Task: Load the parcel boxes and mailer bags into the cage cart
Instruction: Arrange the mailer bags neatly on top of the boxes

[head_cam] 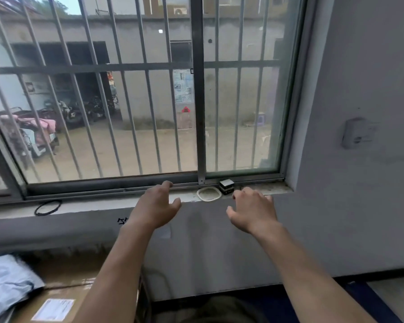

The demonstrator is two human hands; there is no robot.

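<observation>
Your left hand (155, 207) and right hand (252, 212) are empty, fingers loosely apart; I'd lift the stiff-looking box (63, 297) from underneath and just pinch the floppy mailer bag (7, 284).

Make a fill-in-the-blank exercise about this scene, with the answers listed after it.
1. The left hand and the right hand both hold ___.
2. The grey mailer bag lies partly on a cardboard ___ with a white label.
3. Outside the window glass run metal ___.
4. The black loop lies on the sill to the ___ of both hands.

Missing words: nothing; box; bars; left.
</observation>
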